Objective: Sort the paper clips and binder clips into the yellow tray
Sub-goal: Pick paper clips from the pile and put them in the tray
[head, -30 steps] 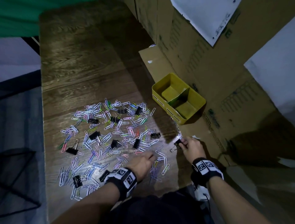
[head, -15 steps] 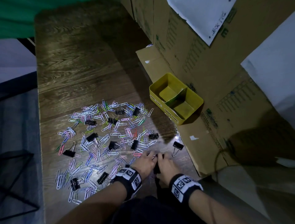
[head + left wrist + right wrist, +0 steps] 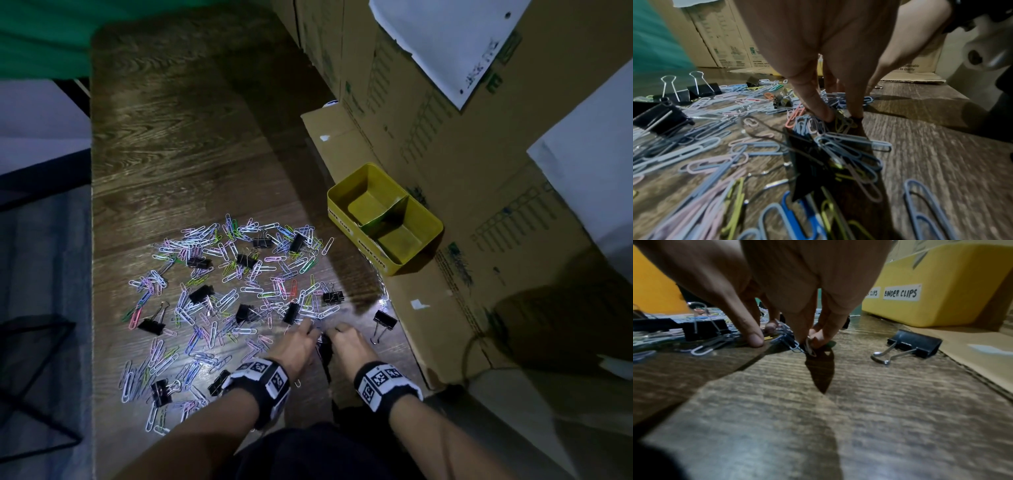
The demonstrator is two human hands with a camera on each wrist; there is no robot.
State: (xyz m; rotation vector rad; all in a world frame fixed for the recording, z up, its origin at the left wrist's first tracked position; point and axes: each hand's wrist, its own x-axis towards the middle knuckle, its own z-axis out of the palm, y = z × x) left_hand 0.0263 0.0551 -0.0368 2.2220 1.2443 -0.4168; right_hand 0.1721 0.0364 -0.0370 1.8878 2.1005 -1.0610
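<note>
The right hand's (image 3: 789,293) grip is a pinch: its fingertips (image 3: 819,339) are closed together on a few paper clips (image 3: 797,346) at the near edge of the pile, pressed to the wooden surface (image 3: 178,144). The left hand (image 3: 294,346) sits just beside it, nearly touching, fingers curled down into the same clips; from the left wrist view its fingertips (image 3: 826,113) meet on a small clump, though the exact clip they hold cannot be told.

A second ago the right hand was farther right, holding a binder clip near the cardboard; that lone binder clip (image 3: 384,322) now lies free on the surface, handles toward the person, just right of the hands. The right hand has come in to meet the left.

About a dozen black binder clips (image 3: 202,294) show in the head view, scattered through the pile, with the lone one apart from it. The coloured paper clips (image 3: 239,274) are too many to count; they spread from the hands outward to the left and away.

Beyond, to the right, the yellow tray (image 3: 334,202) stands on a cardboard flap (image 3: 421,329) against stacked boxes (image 3: 411,102). It has two compartments split by a divider; both look empty. Its side labels face the pile, one reading "BINDER CLIPS" (image 3: 901,292).
</note>
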